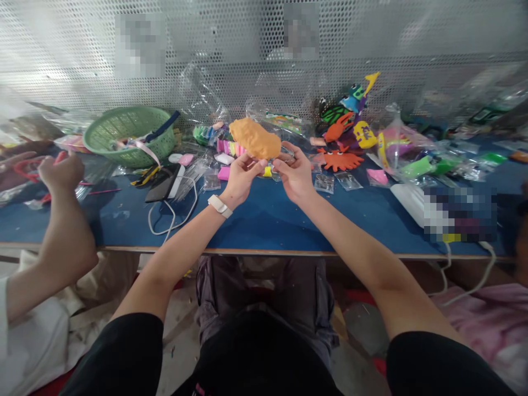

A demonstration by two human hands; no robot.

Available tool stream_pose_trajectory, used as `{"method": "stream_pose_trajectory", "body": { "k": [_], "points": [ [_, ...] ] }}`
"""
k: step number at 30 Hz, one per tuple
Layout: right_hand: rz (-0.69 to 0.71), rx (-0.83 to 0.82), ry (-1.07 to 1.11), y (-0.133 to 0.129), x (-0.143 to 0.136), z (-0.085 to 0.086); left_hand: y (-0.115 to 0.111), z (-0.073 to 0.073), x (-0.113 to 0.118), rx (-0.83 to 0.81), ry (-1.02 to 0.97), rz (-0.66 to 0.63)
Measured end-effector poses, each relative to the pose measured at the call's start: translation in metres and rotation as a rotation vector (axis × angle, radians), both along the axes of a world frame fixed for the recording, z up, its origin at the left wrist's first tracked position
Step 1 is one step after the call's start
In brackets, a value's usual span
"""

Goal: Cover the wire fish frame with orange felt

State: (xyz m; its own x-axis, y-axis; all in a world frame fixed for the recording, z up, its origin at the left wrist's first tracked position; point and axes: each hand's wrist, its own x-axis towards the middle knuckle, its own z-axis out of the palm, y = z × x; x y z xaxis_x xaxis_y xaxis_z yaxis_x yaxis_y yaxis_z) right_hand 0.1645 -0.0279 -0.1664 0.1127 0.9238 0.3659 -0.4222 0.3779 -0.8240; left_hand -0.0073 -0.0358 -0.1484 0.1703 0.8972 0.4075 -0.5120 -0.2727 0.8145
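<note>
both hands up front – left hand (240, 179) and right hand (296, 176) each got their grip pinched on the lower edge of a lumpy orange clay-like piece (258, 140) | it's held up over the blue counter (264, 220) | green plastic basket (134, 157) off left, flat orange crab-shaped figure (340, 160) just right – kinda cluttered
</note>
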Motion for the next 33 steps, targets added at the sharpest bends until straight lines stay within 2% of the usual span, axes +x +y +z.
{"method": "stream_pose_trajectory", "body": {
  "k": [8, 12, 18, 23, 28, 33],
  "points": [
    [0.027, 0.023, -0.071, 0.002, 0.003, -0.008, 0.001, -0.001, 0.000, -0.025, 0.031, 0.041],
    [0.019, 0.008, -0.094, 0.005, 0.007, -0.005, -0.002, 0.002, -0.001, -0.038, 0.037, 0.022],
    [-0.016, 0.009, -0.072, 0.007, 0.011, 0.001, -0.007, 0.008, -0.004, -0.168, -0.068, -0.043],
    [-0.039, 0.007, -0.085, 0.005, 0.009, 0.000, -0.006, 0.009, -0.006, -0.193, -0.089, -0.050],
    [-0.063, 0.111, -0.170, 0.011, 0.015, -0.005, -0.005, 0.009, -0.006, -0.232, -0.139, -0.085],
    [-0.101, 0.208, -0.229, 0.011, 0.015, -0.005, -0.008, 0.013, -0.005, -0.238, -0.121, -0.062]
  ]
}}
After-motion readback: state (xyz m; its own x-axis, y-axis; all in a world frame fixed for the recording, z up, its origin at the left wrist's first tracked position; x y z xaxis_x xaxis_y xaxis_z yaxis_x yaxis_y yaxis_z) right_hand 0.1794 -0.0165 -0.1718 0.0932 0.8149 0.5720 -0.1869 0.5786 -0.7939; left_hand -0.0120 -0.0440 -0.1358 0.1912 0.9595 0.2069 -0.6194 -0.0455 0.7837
